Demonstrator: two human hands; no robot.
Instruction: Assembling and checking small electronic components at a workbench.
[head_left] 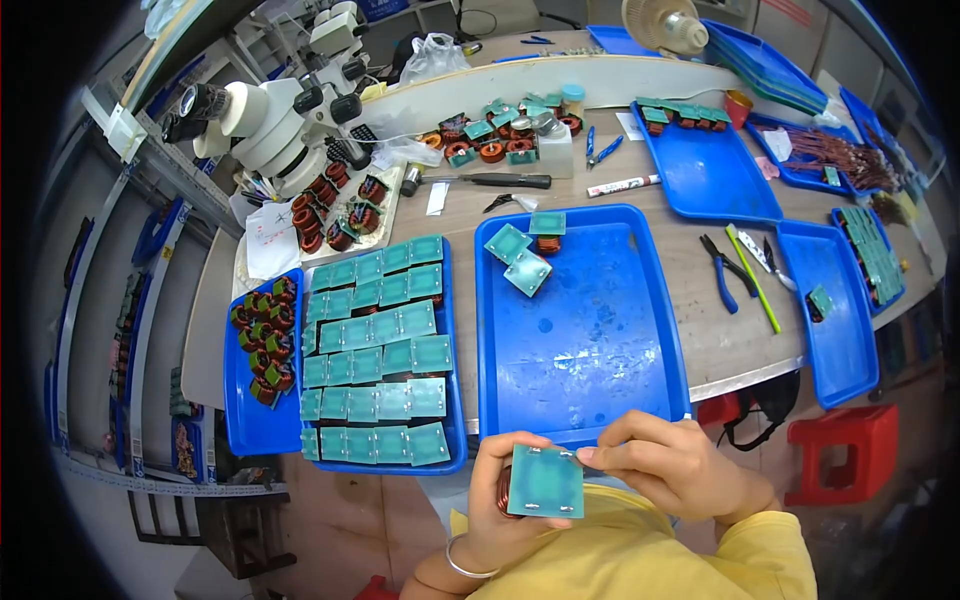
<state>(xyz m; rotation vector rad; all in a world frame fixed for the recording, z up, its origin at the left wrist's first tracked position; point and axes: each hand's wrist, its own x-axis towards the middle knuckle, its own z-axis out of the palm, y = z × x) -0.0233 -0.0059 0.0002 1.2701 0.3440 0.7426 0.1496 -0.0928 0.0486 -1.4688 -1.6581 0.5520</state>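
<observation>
My left hand point(492, 515) is wrapped round a copper-wound coil with a square green circuit board point(546, 484), its board side up. Shiny solder points show near the board's upper and lower edges. At the board's upper right corner, my right hand point(680, 462) has thumb and fingers pinched together; what lies between them, if anything, is too small to make out. Beyond both hands is a large blue tray point(575, 370), with three similar board-topped coils point(528, 272) at its far left corner.
Left stands a blue tray point(455, 380) with rows of board-topped coils, beside a smaller tray of coils point(265, 340). Pliers point(730, 275) and a yellow-green stick point(755, 282) lie right. A microscope point(265, 125), a screwdriver point(495, 180) and a marker point(622, 186) are farther back.
</observation>
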